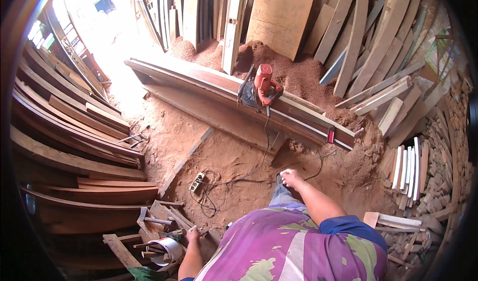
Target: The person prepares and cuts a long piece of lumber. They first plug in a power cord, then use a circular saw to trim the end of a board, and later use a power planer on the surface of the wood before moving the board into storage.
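Observation:
My right hand (pixel 292 178) is closed above the dusty floor, just beside my foot; whatever its curled fingers may hold is hidden. Low on the left, my left hand (pixel 193 235) is also curled, next to loose wood offcuts, and its contents cannot be made out. A white bucket (pixel 172 249) with wooden-handled tools stands beside that hand. Beyond both hands, a red circular saw (pixel 265 85) rests on a long wooden bench (pixel 199 91), apart from either hand. A pale straight strip (pixel 298 119) runs along the bench top, with a small red piece (pixel 331 134) near its right end.
A power strip (pixel 197 182) lies on the floor amid looped black cords (pixel 234 181). Stacked curved planks (pixel 74 169) line the left side. Boards (pixel 281 17) lean at the back over reddish sawdust (pixel 294 74). Piled offcuts (pixel 438 176) fill the right side.

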A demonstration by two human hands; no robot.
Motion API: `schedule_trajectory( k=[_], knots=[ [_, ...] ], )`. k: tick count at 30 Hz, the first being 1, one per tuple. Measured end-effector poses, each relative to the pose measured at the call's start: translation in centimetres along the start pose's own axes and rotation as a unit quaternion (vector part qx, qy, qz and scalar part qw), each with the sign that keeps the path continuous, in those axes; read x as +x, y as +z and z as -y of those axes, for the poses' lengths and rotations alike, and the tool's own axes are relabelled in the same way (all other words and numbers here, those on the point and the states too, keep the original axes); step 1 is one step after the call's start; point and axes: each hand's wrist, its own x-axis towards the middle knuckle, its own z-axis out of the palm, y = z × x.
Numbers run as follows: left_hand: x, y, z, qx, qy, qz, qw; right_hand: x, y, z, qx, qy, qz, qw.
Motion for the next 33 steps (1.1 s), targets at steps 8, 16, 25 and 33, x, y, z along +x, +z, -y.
schedule_trajectory(
  k=[8, 16, 25, 33],
  knots=[
    [-3.6, 15.2, 4.8, -0.035, -0.044, 0.035, 0.998, 15.3, -11.8, 15.0, 0.280, -0.136, -0.013, 0.950],
    [-12.8, 21.8, 11.9, 0.172, 0.100, -0.004, 0.980, 23.2, -8.9, 28.5, 0.499, -0.101, 0.227, 0.830],
    [-23.0, 27.8, 1.4, 0.080, -0.009, -0.064, 0.995, 22.5, -9.7, 39.4, 0.561, -0.115, 0.240, 0.784],
    [-17.6, 28.1, -2.9, 0.039, -0.013, -0.075, 0.996, 18.6, -11.8, 40.1, -0.034, -0.250, 0.044, 0.967]
  ],
)
